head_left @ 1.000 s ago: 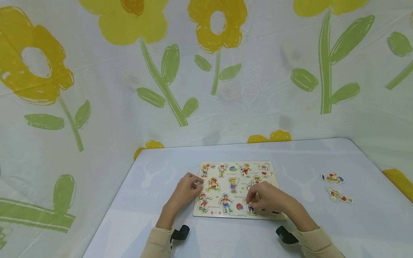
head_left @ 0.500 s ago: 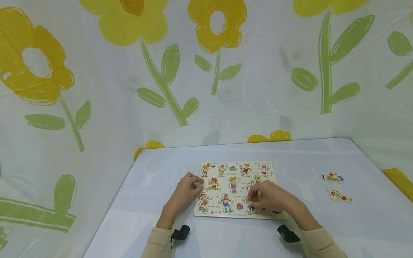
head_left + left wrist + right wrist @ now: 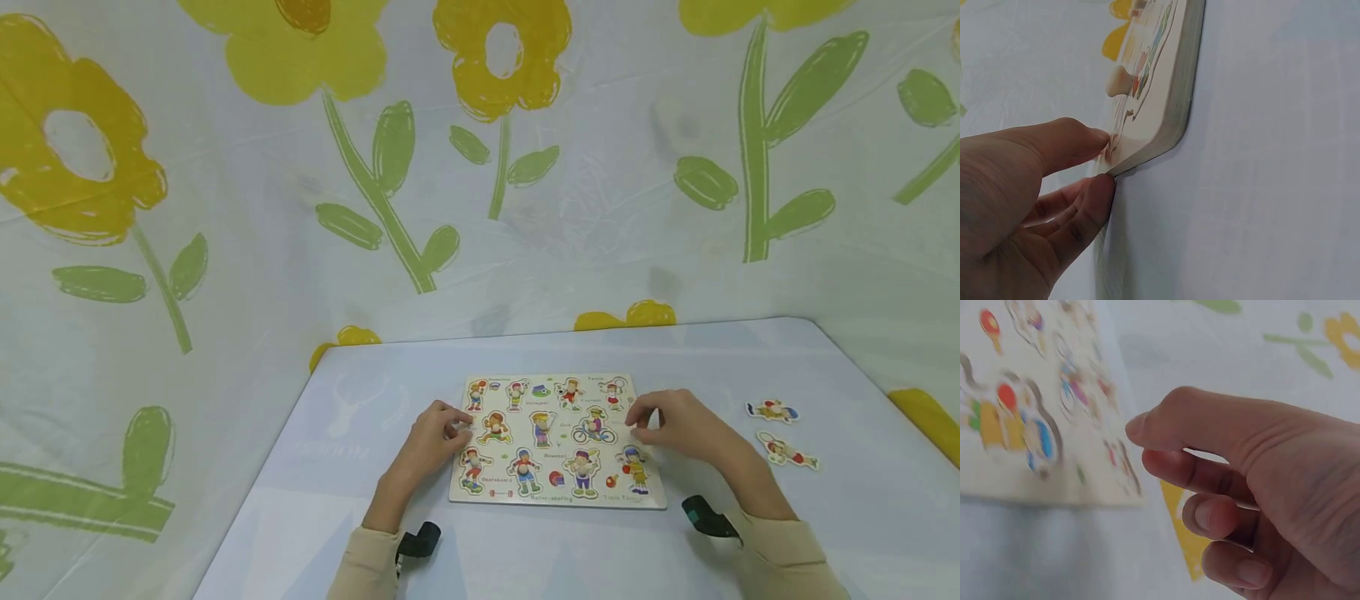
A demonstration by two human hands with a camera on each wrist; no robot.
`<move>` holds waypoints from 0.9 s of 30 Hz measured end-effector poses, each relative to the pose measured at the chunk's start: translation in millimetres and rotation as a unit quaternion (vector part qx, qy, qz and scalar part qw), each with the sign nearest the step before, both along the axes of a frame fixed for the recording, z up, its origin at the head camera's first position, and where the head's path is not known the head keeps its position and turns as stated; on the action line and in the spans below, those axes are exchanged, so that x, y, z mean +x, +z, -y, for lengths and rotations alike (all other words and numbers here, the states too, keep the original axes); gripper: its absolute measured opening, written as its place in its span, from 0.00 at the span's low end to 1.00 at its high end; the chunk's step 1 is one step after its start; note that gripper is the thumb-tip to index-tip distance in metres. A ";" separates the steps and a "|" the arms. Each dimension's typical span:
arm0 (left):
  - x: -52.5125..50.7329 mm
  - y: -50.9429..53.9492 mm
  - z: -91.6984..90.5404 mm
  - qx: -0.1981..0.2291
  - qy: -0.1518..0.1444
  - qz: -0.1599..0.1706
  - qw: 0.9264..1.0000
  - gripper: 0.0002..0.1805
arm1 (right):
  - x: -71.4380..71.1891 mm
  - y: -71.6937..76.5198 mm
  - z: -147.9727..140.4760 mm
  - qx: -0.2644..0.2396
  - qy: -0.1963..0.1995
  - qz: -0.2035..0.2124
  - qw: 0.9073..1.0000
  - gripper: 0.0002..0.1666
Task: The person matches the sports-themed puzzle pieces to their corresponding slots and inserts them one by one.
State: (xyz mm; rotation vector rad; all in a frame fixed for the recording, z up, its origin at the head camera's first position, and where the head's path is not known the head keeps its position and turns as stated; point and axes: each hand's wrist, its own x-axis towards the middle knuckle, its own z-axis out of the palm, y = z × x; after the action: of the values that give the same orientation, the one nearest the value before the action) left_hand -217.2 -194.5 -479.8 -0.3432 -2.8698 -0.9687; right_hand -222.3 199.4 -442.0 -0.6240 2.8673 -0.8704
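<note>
A cream wooden peg puzzle board [image 3: 566,457] with several cut-out sports figures lies flat on the table. My left hand [image 3: 432,440] pinches its left edge; in the left wrist view the thumb [image 3: 1075,145] lies over the face and a fingertip touches the rim. A wooden knob [image 3: 1119,81] stands up from one figure nearby. My right hand [image 3: 678,425] is at the board's right edge with loosely bent fingers, and nothing shows between thumb and forefinger. In the right wrist view a figure with a red bat [image 3: 1013,422] has a dark outline around it.
Two loose puzzle pieces lie right of the board: one with blue and yellow parts [image 3: 772,412], another with a racket and red parts [image 3: 787,451]. A white flower-print curtain [image 3: 600,208] hangs behind the pale table [image 3: 525,558].
My right hand has left the baseball figure in the bottom row and moved right and away from me to the board's right edge, uncovering figures. My left hand stays put.
</note>
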 end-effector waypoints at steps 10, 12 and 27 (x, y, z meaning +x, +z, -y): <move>-0.8 -1.4 -0.4 0.000 0.003 -0.004 1.000 0.10 | -1.1 3.5 -63.7 0.036 -0.091 -0.016 0.995 0.08; -0.9 -1.6 -0.6 -0.001 0.005 -0.002 1.000 0.11 | -0.1 3.6 -74.2 0.036 -0.103 -0.018 0.994 0.10; -0.7 -0.5 -0.5 0.000 0.004 0.003 1.000 0.11 | 15.0 -1.8 -128.6 0.027 -0.224 -0.001 0.974 0.20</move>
State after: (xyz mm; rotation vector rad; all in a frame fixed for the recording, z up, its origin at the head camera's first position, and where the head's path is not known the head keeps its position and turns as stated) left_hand -217.9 -194.0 -480.3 -0.3294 -2.8740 -0.9692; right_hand -207.3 328.1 -443.8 0.0384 3.0721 -0.8277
